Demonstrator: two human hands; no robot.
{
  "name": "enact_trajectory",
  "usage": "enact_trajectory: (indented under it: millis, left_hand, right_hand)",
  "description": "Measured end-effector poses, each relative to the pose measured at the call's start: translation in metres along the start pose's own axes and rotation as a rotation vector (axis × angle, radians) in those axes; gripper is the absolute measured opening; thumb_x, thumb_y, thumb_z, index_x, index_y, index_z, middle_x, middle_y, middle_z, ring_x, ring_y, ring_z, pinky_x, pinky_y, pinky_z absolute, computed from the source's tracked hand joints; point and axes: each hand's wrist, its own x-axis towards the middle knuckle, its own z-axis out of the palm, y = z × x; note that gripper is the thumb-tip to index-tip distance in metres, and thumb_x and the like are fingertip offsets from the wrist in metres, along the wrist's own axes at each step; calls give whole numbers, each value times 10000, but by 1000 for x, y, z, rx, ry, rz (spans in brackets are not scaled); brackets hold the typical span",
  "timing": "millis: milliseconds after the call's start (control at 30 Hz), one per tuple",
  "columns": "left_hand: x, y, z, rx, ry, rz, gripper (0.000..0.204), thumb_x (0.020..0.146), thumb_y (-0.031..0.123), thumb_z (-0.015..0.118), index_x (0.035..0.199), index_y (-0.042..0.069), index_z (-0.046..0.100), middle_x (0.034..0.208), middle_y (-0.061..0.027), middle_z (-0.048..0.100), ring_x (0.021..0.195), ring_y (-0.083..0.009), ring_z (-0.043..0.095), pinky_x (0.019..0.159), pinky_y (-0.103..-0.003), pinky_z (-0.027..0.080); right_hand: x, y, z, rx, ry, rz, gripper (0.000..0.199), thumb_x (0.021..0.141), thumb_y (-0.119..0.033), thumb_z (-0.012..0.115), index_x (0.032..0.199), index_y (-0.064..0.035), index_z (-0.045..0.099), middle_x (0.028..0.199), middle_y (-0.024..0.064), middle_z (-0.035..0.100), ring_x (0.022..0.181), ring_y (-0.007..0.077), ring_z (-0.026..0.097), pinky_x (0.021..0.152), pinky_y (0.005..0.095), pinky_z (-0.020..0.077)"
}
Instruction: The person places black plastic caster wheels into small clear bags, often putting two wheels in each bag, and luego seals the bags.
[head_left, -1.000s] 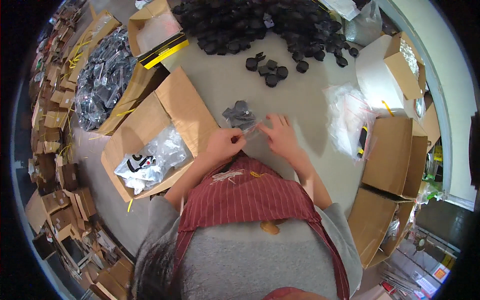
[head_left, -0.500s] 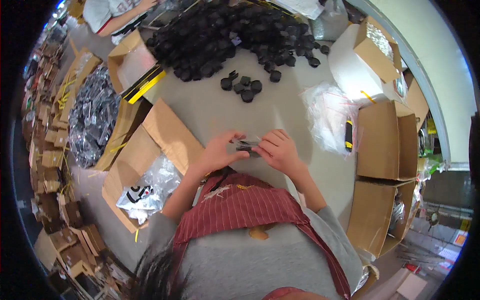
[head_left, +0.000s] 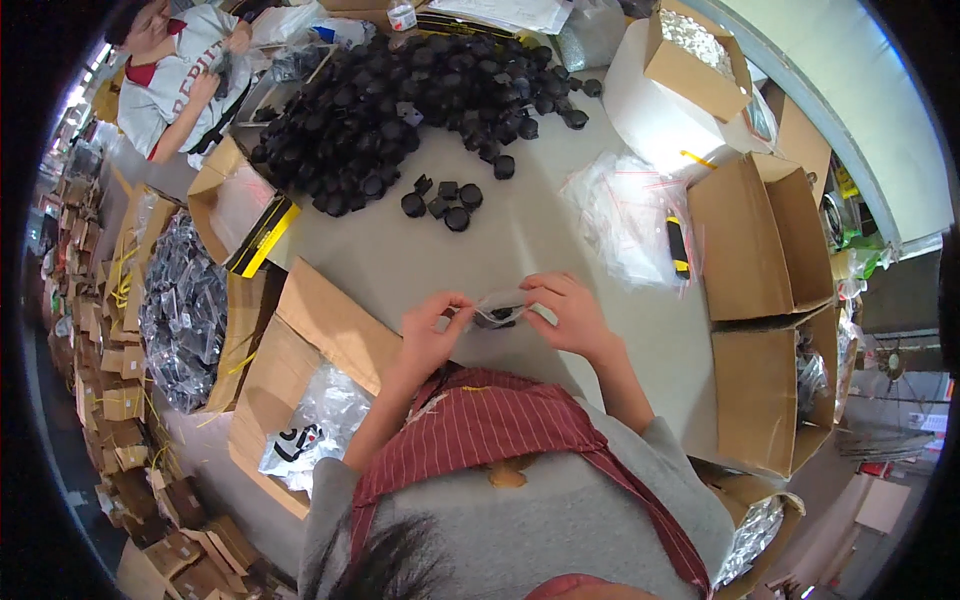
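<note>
A small clear plastic bag (head_left: 499, 299) is stretched between my two hands, close in front of the apron. My left hand (head_left: 433, 328) pinches one side of it between thumb and fingers. At the opposite side, my right hand (head_left: 567, 316) pinches the bag too. Low in the bag shows a small black piece (head_left: 494, 319), partly blurred by the plastic. Farther up the table lie several loose black round-topped pieces (head_left: 457, 218), with a big heap of black pieces (head_left: 400, 110) behind them.
Clear bags (head_left: 615, 215) lie at right under a black-and-yellow cutter (head_left: 677, 246). Open cartons (head_left: 745, 240) line the right edge. An open carton (head_left: 330, 310) is at left, near a bin of wrapped dark items (head_left: 185, 310). A co-worker (head_left: 185, 80) is at the far left.
My hands have moved apart, spreading the bag and showing the black piece lower in it. The whole view has shifted, bringing more of the co-worker into sight.
</note>
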Motion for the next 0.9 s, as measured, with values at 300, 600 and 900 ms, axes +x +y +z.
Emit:
enact_trajectory:
  millis: [300,600,900]
  left_hand:
    - [4,7,8,197,-30,264,148,779,1,700,909,64,667,851,-109,676,733,-296,658,646,-383,510]
    - [2,33,10,187,-28,268,114,814,-39,707,902,30,686,838,-115,705,739,-242,682,682,-321,524]
    - [-1,25,9,159,-20,247,117,801,-10,717,904,43,700,840,-112,706,745,-261,682,663,-336,532]
  right_hand:
    - [10,-20,0,4,90,-32,254,766,-92,717,1001,-89,619,1134,70,641,1078,323,593,974,421,455]
    - [12,-22,21,91,52,-129,230,790,-80,699,998,-69,602,974,111,628,995,332,598,940,430,466]
    - [6,-25,27,103,50,-63,153,832,-74,678,965,-80,603,932,87,615,955,295,598,926,408,451]
